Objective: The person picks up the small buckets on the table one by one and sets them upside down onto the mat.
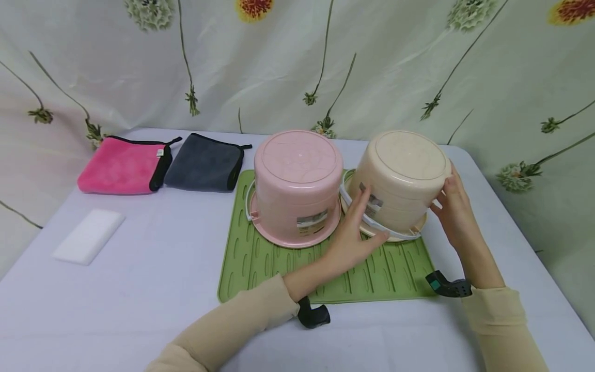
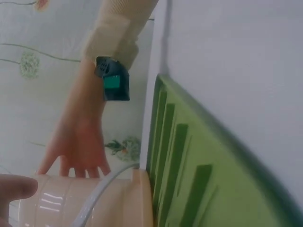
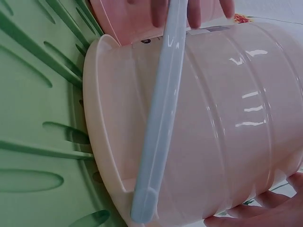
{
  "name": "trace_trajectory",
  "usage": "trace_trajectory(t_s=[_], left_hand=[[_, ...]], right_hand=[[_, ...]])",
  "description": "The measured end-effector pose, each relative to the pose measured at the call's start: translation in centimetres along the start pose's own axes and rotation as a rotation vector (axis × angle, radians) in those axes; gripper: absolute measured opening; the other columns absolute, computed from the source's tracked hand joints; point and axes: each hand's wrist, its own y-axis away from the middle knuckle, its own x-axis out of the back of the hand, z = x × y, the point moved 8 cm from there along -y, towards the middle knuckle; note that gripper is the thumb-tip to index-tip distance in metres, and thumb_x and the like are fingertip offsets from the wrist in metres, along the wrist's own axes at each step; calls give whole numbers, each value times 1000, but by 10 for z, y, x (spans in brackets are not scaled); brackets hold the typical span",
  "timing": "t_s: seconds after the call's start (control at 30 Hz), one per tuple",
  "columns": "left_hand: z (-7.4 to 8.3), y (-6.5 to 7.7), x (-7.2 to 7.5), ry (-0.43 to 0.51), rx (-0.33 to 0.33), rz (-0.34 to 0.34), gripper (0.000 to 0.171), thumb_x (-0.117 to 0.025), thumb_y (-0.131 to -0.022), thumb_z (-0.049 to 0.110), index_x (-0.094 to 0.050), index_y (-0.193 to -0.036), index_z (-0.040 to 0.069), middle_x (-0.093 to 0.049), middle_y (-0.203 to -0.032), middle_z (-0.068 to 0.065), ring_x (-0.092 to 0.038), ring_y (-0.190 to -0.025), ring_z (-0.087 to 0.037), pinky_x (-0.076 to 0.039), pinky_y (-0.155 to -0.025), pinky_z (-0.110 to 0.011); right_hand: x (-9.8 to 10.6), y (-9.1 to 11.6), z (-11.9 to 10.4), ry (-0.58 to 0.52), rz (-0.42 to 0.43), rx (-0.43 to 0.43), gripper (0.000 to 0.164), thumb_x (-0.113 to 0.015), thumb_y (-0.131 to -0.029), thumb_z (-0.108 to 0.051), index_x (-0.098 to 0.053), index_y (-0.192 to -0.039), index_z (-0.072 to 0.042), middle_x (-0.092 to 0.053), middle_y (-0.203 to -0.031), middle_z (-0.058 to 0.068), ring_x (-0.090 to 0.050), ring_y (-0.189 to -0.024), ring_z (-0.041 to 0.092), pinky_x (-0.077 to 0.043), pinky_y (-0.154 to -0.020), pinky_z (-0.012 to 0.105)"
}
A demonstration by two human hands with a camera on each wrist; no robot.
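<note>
A cream bucket (image 1: 403, 175) stands upside down on a green ribbed mat (image 1: 297, 281), leaning slightly. Its pale handle (image 1: 388, 227) hangs low near the rim. My left hand (image 1: 350, 243) touches the bucket's front left side, fingers extended and thumb apart, near a label. Against the opposite side lies my right hand (image 1: 453, 206), its fingers spread along the wall, as the left wrist view also shows. Part of the right fingers is hidden behind the bucket. Just left of my left hand is a pink bucket (image 1: 297, 194), also upside down on the mat.
A pink cloth (image 1: 121, 168) and a dark grey cloth (image 1: 204, 163), both with black edging, lie at the back left. In front of them is a white sponge block (image 1: 90, 236). A flowered curtain (image 1: 279, 67) hangs behind the white-covered table (image 1: 153, 289).
</note>
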Motion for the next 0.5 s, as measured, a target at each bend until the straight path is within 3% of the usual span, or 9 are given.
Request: trace_trajectory(t_s=[0.17,0.3,0.4,0.5], left_hand=[[4,23,-3,-38,38,-111,87,-65,-88,24,-5,-151,28,3,-155,-3,-4,-138,-23,-18,-102,-58],[10,41,3,-54,35,-237,79,-62,-90,28,-13,-151,27,-4,-155,-1,-9,-138,-21,-21,-101,-57],[20,55,18,-30,-6,-410,67,-58,-94,30,-22,-150,23,-15,-153,4,-15,-137,-14,-24,-104,-49],[33,72,55,-12,-73,-587,58,-53,-97,26,-29,-148,15,-26,-150,5,-22,-135,-12,-25,-106,-39]], right_hand=[[0,-1,-1,6,-4,8,58,-38,-100,-39,-12,-151,-30,-7,-154,2,-6,-139,32,2,-102,61],[1,-1,-3,21,-4,2,59,-38,-100,-40,-10,-151,-30,-5,-154,2,-5,-139,32,2,-103,59],[6,2,-5,39,13,-9,62,-37,-99,-42,-6,-151,-29,-2,-155,3,-3,-139,29,3,-106,53],[19,5,-13,97,53,2,62,-36,-99,-43,-5,-151,-29,-1,-156,5,-2,-140,25,4,-107,46]])
